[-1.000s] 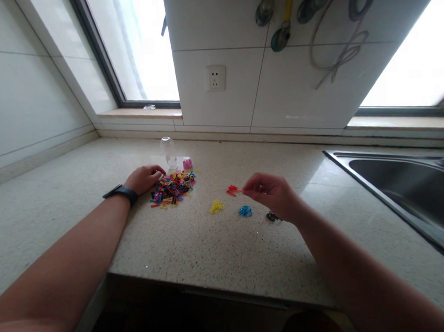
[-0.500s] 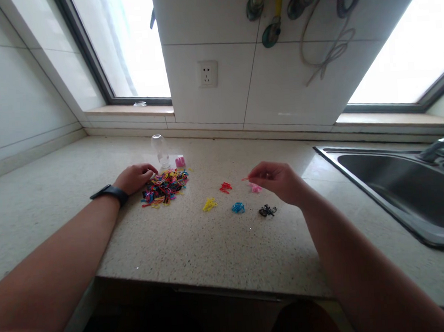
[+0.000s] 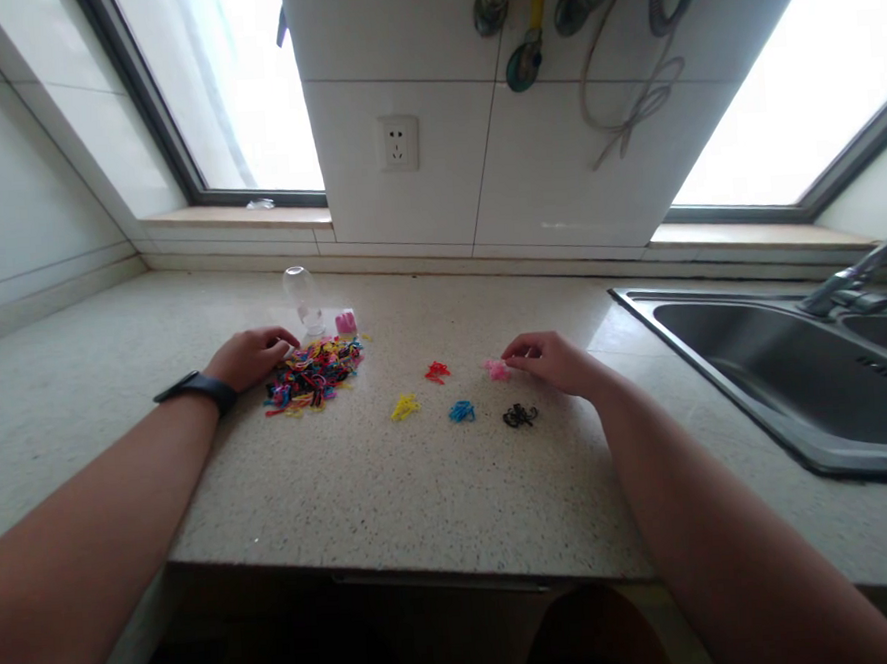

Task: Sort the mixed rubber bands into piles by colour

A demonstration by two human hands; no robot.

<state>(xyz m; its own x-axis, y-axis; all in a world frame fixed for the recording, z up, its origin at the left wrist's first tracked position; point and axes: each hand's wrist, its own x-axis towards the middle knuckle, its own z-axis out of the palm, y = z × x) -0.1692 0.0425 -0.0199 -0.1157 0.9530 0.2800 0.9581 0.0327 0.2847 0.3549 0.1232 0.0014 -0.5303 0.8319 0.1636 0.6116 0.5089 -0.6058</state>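
The small pink bands lay in a loose pile right of centre, with the right hand at their right edge; its fingertips were close together, but whether they were clamped on a band I could not tell. The left hand rested at the far left edge of the mixed heap, its grip unclear. The bands looked very light, soft and springy, prone to tangling, best pinched singly by the loop's edge. The speckled countertop looked hard and smooth, below a tiled wall, with a steel sink on the right
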